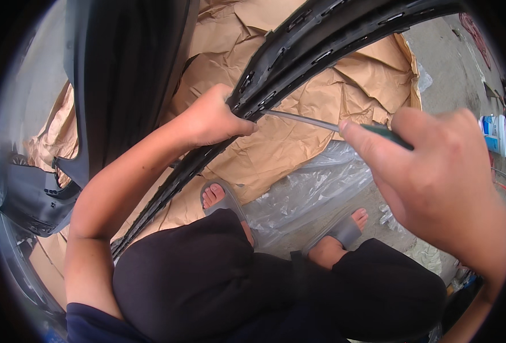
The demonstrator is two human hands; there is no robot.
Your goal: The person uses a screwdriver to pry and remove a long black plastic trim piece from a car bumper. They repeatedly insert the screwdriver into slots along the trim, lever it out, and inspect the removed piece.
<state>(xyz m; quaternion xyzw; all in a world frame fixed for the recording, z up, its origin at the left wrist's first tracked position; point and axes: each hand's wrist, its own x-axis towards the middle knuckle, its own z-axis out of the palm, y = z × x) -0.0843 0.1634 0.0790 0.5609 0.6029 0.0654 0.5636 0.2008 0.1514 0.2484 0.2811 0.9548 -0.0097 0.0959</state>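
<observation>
A long, curved black plastic trim strip (316, 48) with slots along its edges runs from the upper right down to the lower left, beside my knee. My left hand (216, 119) is wrapped round its middle, thumb on the near side. In my right hand (436, 154) is a screwdriver (304, 119) with a thin metal shaft and a dark green handle, mostly covered by my fingers. Its tip meets the strip's edge just right of my left thumb. Whether the tip sits inside a slot, I cannot tell.
Crumpled brown paper (298, 148) covers the floor beneath the strip. Clear plastic sheeting (316, 183) lies near my sandalled feet. A large black panel (130, 74) stands at left, with another dark part (33, 194) below it. A white-and-blue bucket (494, 134) is at far right.
</observation>
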